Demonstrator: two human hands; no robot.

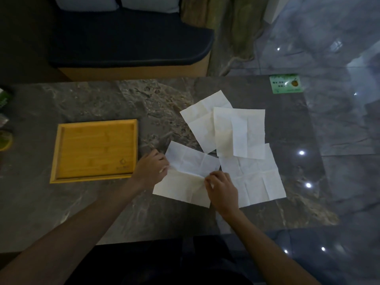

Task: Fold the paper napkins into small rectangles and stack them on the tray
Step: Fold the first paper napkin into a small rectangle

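Several white paper napkins lie unfolded on the dark marble table. The nearest napkin (185, 175) is creased across its middle; my left hand (151, 169) pinches its left edge and my right hand (221, 190) pinches its right edge at the crease. Beside it on the right lies another flat napkin (259, 182). Two more overlap behind: one tilted napkin (200, 120) and one square napkin (244, 132). A wooden tray (61, 161) with nothing in it sits left of my hands.
A green card (286, 83) lies at the table's far right corner. Small green objects (5, 138) stand at the left edge. A dark bench with cushions (131, 48) runs behind the table. Glossy tiled floor (339, 120) is to the right.
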